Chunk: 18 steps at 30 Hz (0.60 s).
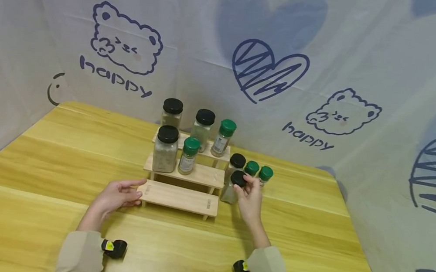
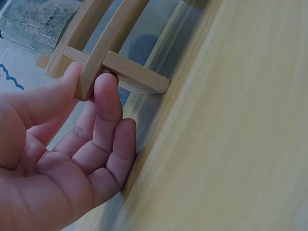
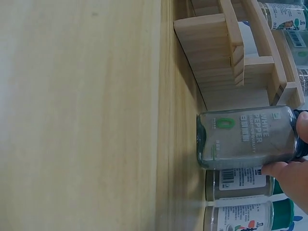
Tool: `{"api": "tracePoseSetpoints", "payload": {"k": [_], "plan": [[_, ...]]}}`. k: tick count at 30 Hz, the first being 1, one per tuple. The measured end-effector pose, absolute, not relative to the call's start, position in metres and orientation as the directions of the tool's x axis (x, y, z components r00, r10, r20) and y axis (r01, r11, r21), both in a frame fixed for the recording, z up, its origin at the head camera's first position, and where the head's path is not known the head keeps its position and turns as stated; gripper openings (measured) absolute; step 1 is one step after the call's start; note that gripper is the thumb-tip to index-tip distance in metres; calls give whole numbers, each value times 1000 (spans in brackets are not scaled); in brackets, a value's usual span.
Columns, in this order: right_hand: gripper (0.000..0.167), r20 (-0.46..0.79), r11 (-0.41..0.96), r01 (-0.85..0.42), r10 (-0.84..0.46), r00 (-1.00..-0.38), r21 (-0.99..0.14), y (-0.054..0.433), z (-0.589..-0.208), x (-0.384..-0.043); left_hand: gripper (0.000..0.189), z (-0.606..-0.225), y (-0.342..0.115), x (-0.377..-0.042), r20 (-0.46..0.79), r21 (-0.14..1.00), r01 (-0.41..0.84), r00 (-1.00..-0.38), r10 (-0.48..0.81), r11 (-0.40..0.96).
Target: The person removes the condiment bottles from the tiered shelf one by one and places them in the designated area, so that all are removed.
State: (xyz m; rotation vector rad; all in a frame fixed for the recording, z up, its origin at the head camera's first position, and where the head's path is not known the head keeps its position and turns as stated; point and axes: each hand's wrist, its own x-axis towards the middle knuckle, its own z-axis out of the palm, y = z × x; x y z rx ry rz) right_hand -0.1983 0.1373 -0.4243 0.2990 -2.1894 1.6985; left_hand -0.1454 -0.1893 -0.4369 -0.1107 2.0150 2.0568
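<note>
My left hand [image 1: 119, 196] pinches the left end of the lowest step [image 1: 178, 198] of a tiered wooden rack, thumb above and fingers below. In the left wrist view that pale step end [image 2: 85, 86] sits between thumb and fingertip. With thumb and fingers, my right hand [image 1: 252, 202] holds the black cap [image 1: 238, 178] of a square glass pepper jar, just right of the rack. The right wrist view shows the jar [image 3: 248, 137] labelled "white pepper", its base close to the table; whether it touches, I cannot tell.
On the middle step stand a black-capped jar [image 1: 165, 153] and a green-capped bottle [image 1: 188, 157]; several more fill the top step [image 1: 206, 147]. Behind the held jar are another black-capped jar [image 1: 237, 161] and two green-capped bottles [image 1: 266, 174]. A printed curtain [image 1: 196, 33] hangs behind the table [image 1: 299, 231].
</note>
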Motion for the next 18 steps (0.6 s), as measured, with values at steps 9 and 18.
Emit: {"api": "tracePoseSetpoints", "payload": {"k": [9, 18], "plan": [[33, 375, 239, -360, 19, -927, -902, 140, -424, -199, 47, -437, -189, -146, -226, 973, -231, -964, 137, -19], [34, 424, 214, -409, 26, -905, -887, 141, -422, -197, 46, -437, -190, -146, -231, 972, -235, -963, 136, -16]]}}
